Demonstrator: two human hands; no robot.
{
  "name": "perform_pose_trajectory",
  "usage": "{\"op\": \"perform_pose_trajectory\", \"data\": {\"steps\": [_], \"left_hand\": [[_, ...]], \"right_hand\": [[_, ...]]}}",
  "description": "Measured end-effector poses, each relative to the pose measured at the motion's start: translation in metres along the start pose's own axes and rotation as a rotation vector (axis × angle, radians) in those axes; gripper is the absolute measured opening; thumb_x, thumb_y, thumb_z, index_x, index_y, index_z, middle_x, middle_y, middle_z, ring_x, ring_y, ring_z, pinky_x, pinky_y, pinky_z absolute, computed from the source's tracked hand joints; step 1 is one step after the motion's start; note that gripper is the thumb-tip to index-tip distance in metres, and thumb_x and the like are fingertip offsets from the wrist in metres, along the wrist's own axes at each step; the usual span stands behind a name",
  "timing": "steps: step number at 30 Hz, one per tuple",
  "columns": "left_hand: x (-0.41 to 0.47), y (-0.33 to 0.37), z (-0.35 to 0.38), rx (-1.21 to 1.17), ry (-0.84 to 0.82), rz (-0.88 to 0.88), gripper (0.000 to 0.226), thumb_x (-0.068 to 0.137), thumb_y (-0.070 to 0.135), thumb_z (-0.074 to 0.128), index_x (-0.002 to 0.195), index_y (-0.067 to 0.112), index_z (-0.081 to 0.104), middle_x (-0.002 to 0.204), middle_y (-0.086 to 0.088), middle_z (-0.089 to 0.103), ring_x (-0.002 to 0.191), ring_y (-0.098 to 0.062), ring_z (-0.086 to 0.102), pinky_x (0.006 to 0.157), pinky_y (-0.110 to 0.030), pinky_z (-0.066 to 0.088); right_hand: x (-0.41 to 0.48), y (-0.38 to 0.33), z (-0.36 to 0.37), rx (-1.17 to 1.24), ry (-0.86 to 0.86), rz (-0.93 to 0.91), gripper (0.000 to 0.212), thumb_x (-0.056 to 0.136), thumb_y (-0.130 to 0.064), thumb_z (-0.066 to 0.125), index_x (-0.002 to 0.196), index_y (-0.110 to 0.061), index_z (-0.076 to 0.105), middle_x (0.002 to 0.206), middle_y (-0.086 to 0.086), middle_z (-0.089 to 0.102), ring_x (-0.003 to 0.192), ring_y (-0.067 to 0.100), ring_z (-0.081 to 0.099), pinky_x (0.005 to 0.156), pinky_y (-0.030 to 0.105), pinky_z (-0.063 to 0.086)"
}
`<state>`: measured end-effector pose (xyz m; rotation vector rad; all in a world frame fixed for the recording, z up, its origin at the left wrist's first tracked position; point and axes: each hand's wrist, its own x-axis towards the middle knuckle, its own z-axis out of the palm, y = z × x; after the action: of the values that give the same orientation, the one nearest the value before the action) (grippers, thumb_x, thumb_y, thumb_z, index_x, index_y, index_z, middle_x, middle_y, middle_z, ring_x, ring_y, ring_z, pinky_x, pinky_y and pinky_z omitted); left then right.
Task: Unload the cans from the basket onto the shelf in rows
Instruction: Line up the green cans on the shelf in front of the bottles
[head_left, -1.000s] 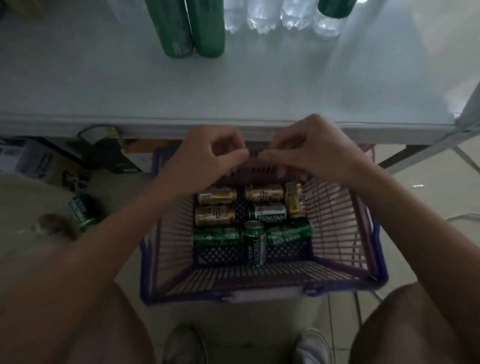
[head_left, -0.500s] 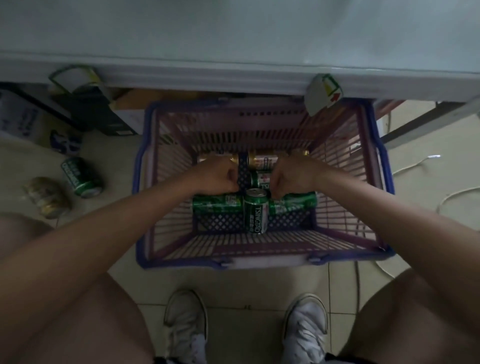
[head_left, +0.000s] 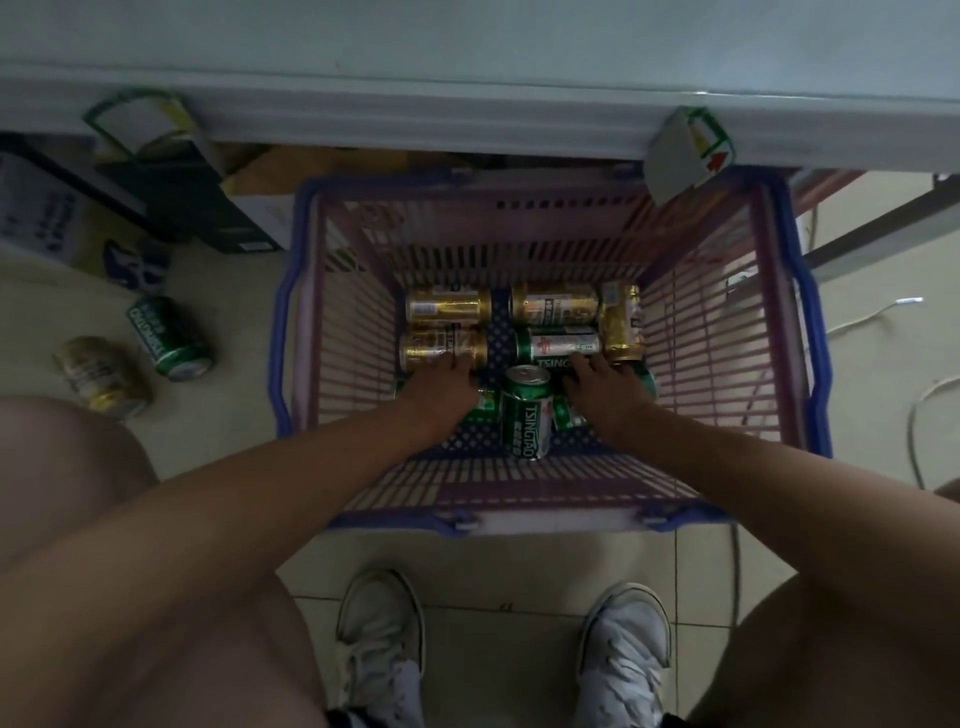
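Note:
A purple basket with a blue rim (head_left: 280, 338) stands on the floor under the front edge of the white shelf (head_left: 467, 52). Several gold cans (head_left: 448, 306) and a green-and-white can (head_left: 558, 343) lie at its far end. A green Tsingtao can (head_left: 524, 421) lies in the middle, its top toward the gold cans. My left hand (head_left: 441, 387) is down on a lying green can to its left, fingers curled over it. On the other side my right hand (head_left: 602, 387) covers a lying green can the same way. Both of those cans are mostly hidden.
A green can (head_left: 169, 338) and a gold can (head_left: 101, 376) lie on the floor left of the basket. Boxes (head_left: 47, 218) sit under the shelf at left. Price tags (head_left: 685, 150) hang from the shelf edge. Cables (head_left: 924, 415) run along the floor at right.
Both hands dropped from the shelf edge into the basket, then shifted from the gold cans toward me onto the lying green cans. My view tilted down from the shelf.

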<state>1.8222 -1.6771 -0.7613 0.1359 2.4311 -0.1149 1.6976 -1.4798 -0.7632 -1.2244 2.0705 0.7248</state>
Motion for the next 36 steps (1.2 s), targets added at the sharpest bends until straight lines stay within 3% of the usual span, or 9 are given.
{"op": "perform_pose_trajectory", "data": {"steps": [6,11,14,17,19,23,27,32,36], "left_hand": [[0.009,0.004,0.017,0.031,0.045,0.004,0.034,0.085,0.000,0.070,0.118,-0.002,0.066,0.148,-0.027,0.031,0.132,-0.049,0.034,0.096,-0.052,0.051],[0.016,0.007,0.022,0.013,-0.048,0.036,0.049,0.087,0.002,0.070,0.135,0.001,0.058,0.159,-0.027,0.016,0.143,-0.050,0.019,0.107,-0.056,0.042],[0.018,0.005,0.019,-0.043,-0.137,0.091,0.050,0.086,-0.002,0.069,0.135,0.002,0.057,0.164,-0.027,0.006,0.148,-0.050,0.010,0.104,-0.052,0.047],[0.014,-0.002,0.008,-0.178,-0.209,0.092,0.059,0.082,0.000,0.074,0.136,0.000,0.052,0.162,-0.026,0.014,0.144,-0.046,0.026,0.100,-0.044,0.049],[0.009,-0.011,-0.006,-0.260,-0.206,0.077,0.063,0.077,0.016,0.084,0.132,0.003,0.054,0.154,-0.023,0.031,0.132,-0.040,0.041,0.097,-0.041,0.048],[-0.013,-0.044,-0.058,-0.521,-0.099,0.101,0.099,0.072,0.037,0.089,0.151,0.009,0.037,0.154,-0.007,0.040,0.134,-0.025,0.046,0.109,-0.037,0.043],[-0.057,-0.082,-0.116,-0.660,0.085,0.115,0.087,0.065,0.049,0.090,0.138,0.014,0.055,0.130,0.002,0.054,0.115,-0.017,0.056,0.095,-0.031,0.049],[-0.096,-0.097,-0.162,-0.885,0.216,0.199,0.076,0.062,0.042,0.093,0.129,0.019,0.066,0.131,0.005,0.060,0.121,-0.011,0.057,0.106,-0.039,0.047],[-0.114,-0.101,-0.190,-1.039,0.266,0.295,0.061,0.065,0.031,0.094,0.121,0.032,0.071,0.124,0.010,0.061,0.118,-0.009,0.060,0.103,-0.044,0.050]], "right_hand": [[-0.016,0.001,-0.021,0.022,-0.047,0.067,0.072,0.094,-0.004,0.063,0.156,-0.014,0.028,0.151,0.017,0.034,0.130,0.046,0.049,0.098,0.059,0.048],[-0.054,0.045,-0.069,0.400,-0.066,0.055,0.105,0.079,-0.009,0.085,0.160,-0.016,0.020,0.128,0.016,0.059,0.099,0.028,0.064,0.070,0.035,0.054],[-0.077,0.058,-0.094,0.563,0.142,0.000,0.108,0.070,-0.019,0.092,0.156,-0.018,0.027,0.137,0.014,0.057,0.114,0.029,0.060,0.080,0.029,0.048],[-0.091,0.054,-0.109,0.705,0.274,-0.064,0.097,0.067,-0.024,0.093,0.146,-0.019,0.036,0.138,0.009,0.057,0.120,0.025,0.058,0.081,0.025,0.043],[-0.097,0.052,-0.117,0.742,0.331,-0.096,0.093,0.066,-0.025,0.093,0.142,-0.019,0.040,0.131,0.005,0.060,0.112,0.020,0.059,0.074,0.023,0.042],[-0.116,0.058,-0.131,0.677,0.451,-0.160,0.077,0.062,-0.031,0.093,0.121,-0.027,0.042,0.105,-0.003,0.063,0.088,0.017,0.060,0.059,0.017,0.041],[-0.140,0.074,-0.142,0.709,0.557,-0.186,0.070,0.058,-0.042,0.089,0.108,-0.030,0.041,0.099,-0.010,0.063,0.085,0.015,0.060,0.066,0.024,0.050],[-0.161,0.091,-0.158,0.957,0.634,-0.251,0.085,0.059,-0.053,0.085,0.133,-0.037,0.047,0.111,-0.021,0.069,0.103,-0.002,0.067,0.085,0.023,0.059],[-0.171,0.102,-0.167,1.123,0.680,-0.320,0.087,0.060,-0.049,0.088,0.138,-0.036,0.051,0.118,-0.019,0.070,0.110,0.004,0.069,0.091,0.034,0.060]]}}
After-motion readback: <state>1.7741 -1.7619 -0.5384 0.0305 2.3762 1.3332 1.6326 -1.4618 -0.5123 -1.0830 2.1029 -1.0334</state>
